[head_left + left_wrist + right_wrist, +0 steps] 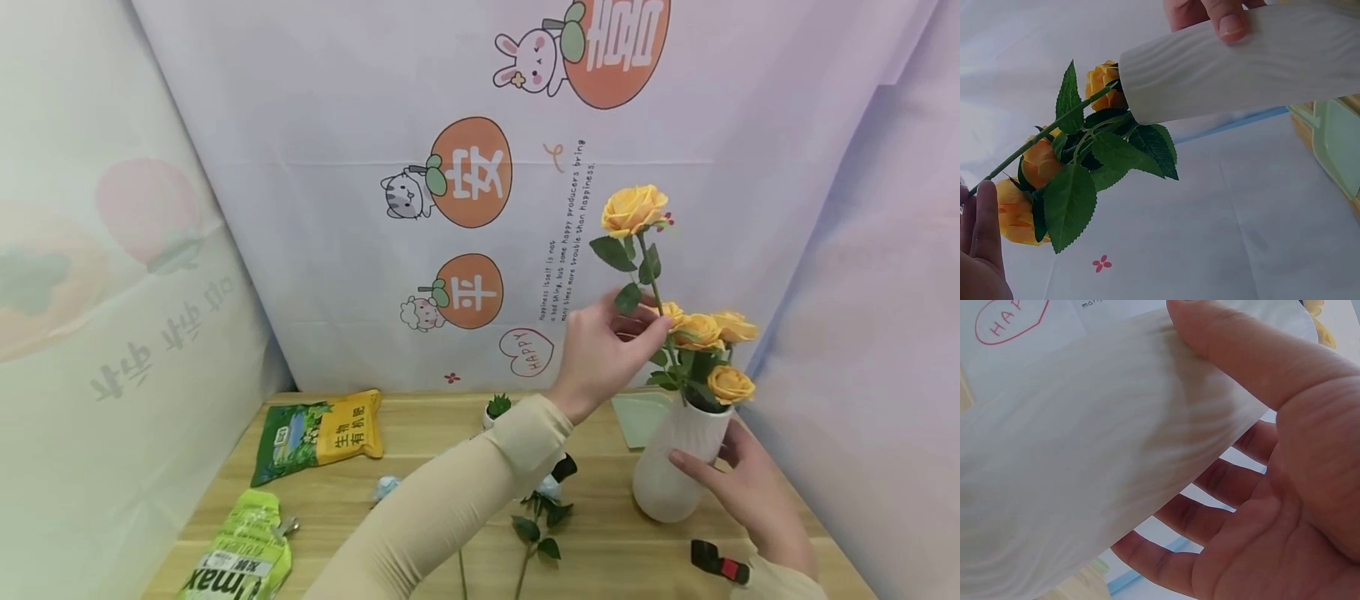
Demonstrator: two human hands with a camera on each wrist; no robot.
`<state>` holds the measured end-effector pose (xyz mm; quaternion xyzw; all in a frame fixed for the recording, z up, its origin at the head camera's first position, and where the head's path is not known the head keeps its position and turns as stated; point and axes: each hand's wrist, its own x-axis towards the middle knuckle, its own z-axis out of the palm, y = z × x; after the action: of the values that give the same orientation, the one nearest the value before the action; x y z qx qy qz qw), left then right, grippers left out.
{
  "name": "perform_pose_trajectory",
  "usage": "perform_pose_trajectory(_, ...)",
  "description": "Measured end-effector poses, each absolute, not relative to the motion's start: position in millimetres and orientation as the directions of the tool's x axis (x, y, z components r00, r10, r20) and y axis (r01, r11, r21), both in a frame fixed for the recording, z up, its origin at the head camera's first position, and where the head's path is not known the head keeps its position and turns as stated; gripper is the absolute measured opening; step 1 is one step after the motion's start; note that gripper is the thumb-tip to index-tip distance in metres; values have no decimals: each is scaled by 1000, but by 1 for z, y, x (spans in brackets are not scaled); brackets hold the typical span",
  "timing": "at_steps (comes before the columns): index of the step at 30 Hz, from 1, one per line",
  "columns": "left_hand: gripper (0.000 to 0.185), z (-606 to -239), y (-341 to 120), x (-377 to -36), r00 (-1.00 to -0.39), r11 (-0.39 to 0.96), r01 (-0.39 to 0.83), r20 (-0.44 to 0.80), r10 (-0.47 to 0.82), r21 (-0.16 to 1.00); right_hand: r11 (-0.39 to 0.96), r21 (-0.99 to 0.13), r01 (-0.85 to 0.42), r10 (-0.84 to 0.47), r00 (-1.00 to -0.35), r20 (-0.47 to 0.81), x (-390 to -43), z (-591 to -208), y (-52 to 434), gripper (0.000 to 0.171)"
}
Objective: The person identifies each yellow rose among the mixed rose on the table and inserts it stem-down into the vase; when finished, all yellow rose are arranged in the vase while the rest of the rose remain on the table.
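My left hand [600, 354] pinches the green stem of a tall yellow rose [633, 210] between thumb and fingers. The stem's lower end runs into the mouth of a white ribbed vase [678, 458]. Several other yellow roses [731, 385] with green leaves [1069, 206] stand in the vase, their blooms close to the rim. My right hand [761, 492] grips the vase, its thumb on the near side and the fingers round the far side. The vase leans a little to the right in the head view. Inside it, the stems are hidden.
Blue roses [549, 487] lie on the wooden table [600, 550], partly behind my left arm. A yellow-green bag [318, 435] and a lime pouch [240, 550] with a clip lie at left. A small potted plant [497, 407] and a pale green tray [641, 417] sit near the back.
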<state>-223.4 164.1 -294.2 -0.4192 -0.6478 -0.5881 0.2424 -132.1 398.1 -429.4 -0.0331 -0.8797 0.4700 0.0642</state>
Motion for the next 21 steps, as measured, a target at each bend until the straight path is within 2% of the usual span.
perform_pose_trajectory(7,14,-291,180,-223,-547,-55,818,804,233,572,552,-834,7,129,-989,77,-132,-430,398,101)
perform_pose_trajectory(16,14,-314,192,-223,-521,-22,835,802,291,550,558,-830,-25,126,-985,114,-131,-429,397,98)
perform_pose_trajectory(21,14,-322,196,-220,-537,-17,819,776,330,574,572,-820,-23,132,-984,120,-129,-429,397,97)
